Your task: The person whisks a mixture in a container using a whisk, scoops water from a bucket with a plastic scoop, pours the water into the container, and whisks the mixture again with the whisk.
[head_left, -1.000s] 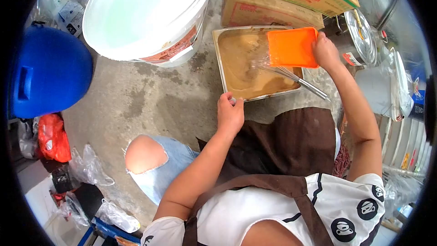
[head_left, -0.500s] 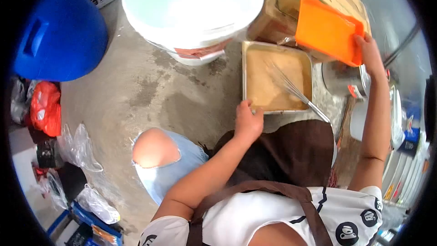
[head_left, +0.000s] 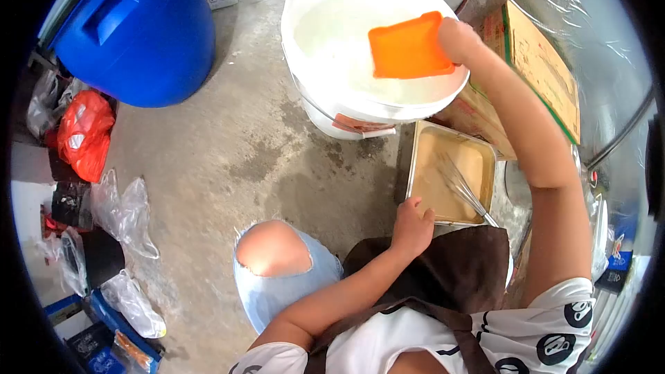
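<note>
Fingers clamped on one end of an orange scoop, a person's right hand holds it across the mouth of a large white bucket standing on the concrete floor. The left hand rests at the near corner of a metal pan of tan liquid, a whisk leaning inside; whether its bent fingers clamp the rim cannot be told.

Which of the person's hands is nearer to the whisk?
Left. The left hand is at the near left corner of the tray, left of the whisk; the right hand is farther off, beyond the whisk, holding the orange scoop at the white bucket.
</note>
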Demonstrator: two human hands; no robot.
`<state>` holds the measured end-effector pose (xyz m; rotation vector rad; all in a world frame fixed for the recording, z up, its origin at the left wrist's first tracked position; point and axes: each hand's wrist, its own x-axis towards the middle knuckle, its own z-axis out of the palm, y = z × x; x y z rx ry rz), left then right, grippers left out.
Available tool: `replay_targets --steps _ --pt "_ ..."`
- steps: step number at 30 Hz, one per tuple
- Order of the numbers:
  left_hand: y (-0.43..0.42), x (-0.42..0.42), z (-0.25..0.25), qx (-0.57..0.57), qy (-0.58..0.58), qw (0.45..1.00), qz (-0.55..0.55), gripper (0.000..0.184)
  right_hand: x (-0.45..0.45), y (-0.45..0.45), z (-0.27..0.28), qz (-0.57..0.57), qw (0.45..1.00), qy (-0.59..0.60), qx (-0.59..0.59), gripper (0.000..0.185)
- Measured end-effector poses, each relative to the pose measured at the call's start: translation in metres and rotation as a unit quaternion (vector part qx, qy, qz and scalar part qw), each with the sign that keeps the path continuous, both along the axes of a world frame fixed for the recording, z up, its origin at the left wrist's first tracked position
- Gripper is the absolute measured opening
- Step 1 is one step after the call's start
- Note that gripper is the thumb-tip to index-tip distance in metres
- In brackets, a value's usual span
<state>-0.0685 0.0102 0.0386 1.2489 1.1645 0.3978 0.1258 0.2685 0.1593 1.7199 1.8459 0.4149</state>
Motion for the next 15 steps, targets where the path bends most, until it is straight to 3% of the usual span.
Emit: replay_targets --steps 1,2,3,5,6,7,8,9,11,15 --pt "0.002 -0.002 0.001 -0.004 -0.004 1.000 0.005 0.040 -0.010 0.001 -0.003 -0.045 0.996 0.061 0.047 0.008" --pt "0.005 -0.005 0.002 -0.002 -0.004 1.000 0.006 0.040 -0.015 0.010 -0.004 -0.093 0.990 0.085 -0.058 0.010" --pt "0.007 -0.008 0.003 -0.030 -0.025 0.999 0.002 0.041 -0.018 0.015 -0.010 -0.093 0.990 0.085 -0.056 0.010" --pt "0.010 -0.012 0.002 -0.056 -0.047 0.997 -0.003 0.042 -0.026 0.020 -0.025 -0.147 0.952 0.250 -0.099 0.012" --pt "0.009 -0.013 0.001 -0.066 -0.056 0.996 0.004 0.042 -0.028 0.021 -0.030 -0.146 0.952 0.251 -0.097 0.012" --pt "0.012 -0.016 0.002 -0.076 -0.064 0.995 0.010 0.041 -0.036 0.018 -0.032 -0.255 0.873 0.411 -0.058 0.014" --pt "0.014 -0.018 0.003 -0.073 -0.064 0.995 0.011 0.041 -0.043 0.016 -0.033 -0.352 0.755 0.553 -0.018 0.016" --pt "0.016 -0.020 0.005 -0.071 -0.064 0.995 0.012 0.041 -0.046 0.015 -0.033 -0.350 0.756 0.553 -0.017 0.016" --pt "0.014 -0.019 0.000 -0.067 -0.065 0.996 0.012 0.041 -0.047 0.015 -0.035 -0.354 0.653 0.669 -0.014 0.017" --pt "0.009 -0.011 -0.014 -0.042 -0.076 0.995 0.055 0.036 -0.039 0.021 -0.036 -0.323 0.659 0.679 -0.031 0.019"
